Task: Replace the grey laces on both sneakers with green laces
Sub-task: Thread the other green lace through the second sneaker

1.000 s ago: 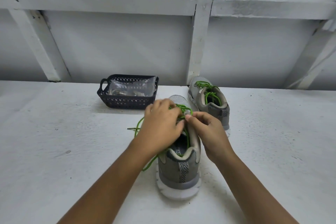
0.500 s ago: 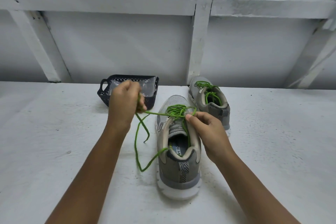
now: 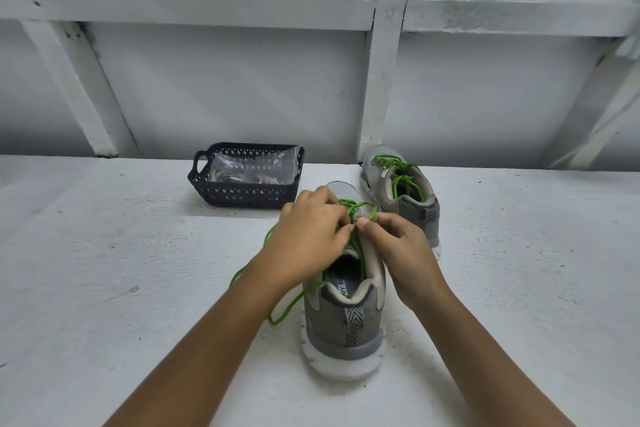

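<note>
Near sneaker (image 3: 343, 319) on the desk (image 3: 104, 270), heel toward the viewer. Its green lace (image 3: 287, 305) crosses the toe-side eyelets and the slack trails to its left, so lacing appears unfinished. Left hand (image 3: 308, 236) and right hand (image 3: 398, 246) meet above its tongue, fingers curled and pinching the lace. Behind it to the right, the far sneaker (image 3: 408, 204) already carries green laces. Behind it to the left stands a dark basket (image 3: 242, 196). Nothing obstructs the work.
</note>
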Motion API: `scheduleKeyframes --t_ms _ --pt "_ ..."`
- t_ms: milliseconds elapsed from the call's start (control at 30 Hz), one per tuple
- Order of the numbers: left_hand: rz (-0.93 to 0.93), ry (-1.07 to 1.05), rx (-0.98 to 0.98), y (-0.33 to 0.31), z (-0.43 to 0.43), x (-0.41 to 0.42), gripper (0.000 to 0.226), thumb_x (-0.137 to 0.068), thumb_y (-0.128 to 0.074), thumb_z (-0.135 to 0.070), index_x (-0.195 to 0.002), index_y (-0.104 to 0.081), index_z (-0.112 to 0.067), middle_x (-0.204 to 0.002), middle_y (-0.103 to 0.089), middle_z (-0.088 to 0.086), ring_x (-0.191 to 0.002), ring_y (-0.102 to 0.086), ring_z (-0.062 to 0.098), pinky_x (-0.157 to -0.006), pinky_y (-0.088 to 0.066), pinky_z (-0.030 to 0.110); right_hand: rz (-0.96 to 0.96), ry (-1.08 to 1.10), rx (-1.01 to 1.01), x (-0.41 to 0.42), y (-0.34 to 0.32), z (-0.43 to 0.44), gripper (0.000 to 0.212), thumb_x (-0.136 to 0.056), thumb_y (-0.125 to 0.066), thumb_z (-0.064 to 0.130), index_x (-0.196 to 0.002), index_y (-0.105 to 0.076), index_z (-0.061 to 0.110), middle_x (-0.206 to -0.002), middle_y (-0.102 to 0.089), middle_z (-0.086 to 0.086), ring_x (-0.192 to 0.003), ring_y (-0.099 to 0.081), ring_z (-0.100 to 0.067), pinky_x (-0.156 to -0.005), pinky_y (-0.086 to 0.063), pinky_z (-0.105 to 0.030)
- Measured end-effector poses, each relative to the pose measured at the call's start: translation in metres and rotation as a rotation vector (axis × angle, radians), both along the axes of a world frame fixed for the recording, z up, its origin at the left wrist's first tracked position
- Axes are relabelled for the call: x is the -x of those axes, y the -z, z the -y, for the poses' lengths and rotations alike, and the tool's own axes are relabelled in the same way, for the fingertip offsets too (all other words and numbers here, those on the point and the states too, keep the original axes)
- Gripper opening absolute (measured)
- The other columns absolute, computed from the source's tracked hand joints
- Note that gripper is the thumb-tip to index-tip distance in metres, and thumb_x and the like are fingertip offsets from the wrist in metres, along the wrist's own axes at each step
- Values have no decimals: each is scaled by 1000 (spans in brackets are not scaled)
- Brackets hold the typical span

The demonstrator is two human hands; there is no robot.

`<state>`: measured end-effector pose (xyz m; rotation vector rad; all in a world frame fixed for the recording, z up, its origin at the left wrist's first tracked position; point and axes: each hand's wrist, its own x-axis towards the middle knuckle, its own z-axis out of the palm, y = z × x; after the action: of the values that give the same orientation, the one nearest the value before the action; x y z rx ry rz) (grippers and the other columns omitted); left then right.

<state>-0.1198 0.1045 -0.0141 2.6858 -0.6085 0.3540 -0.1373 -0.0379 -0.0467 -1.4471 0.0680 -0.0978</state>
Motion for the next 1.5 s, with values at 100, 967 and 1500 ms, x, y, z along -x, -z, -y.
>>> scheduleKeyframes --t_ms 100,967,1500 --pt "-136 105 150 -7 -7 3 11 -90 -57 -32 -87 -65 -26 -99 -45 -13 -105 -38 10 -91 -32 29 -8 11 3 0 0 0 17 -85 -66 13 -93 -67 -2 -79 -66 -6 -75 -60 -11 -72 -51 -24" --pt "-233 0 125 -17 -19 5 14 -88 -58 -38 -96 -70 -35 -99 -41 -7 -109 -34 16 -94 -31 32 291 -140 597 7 -47 19 16 -86 -65 7 -80 -70 22 -83 -67 -11 -77 -62 -24 -74 -49 -37" --pt "-303 -184 262 2 15 1 16 -82 -65 -41 -81 -70 -26 -106 -36 -7 -116 -30 22 -96 -35 34 325 -240 600 15 -42 26 11 -84 -69 9 -80 -70 19 -77 -66 13 -80 -63 -15 -76 -51 -25"
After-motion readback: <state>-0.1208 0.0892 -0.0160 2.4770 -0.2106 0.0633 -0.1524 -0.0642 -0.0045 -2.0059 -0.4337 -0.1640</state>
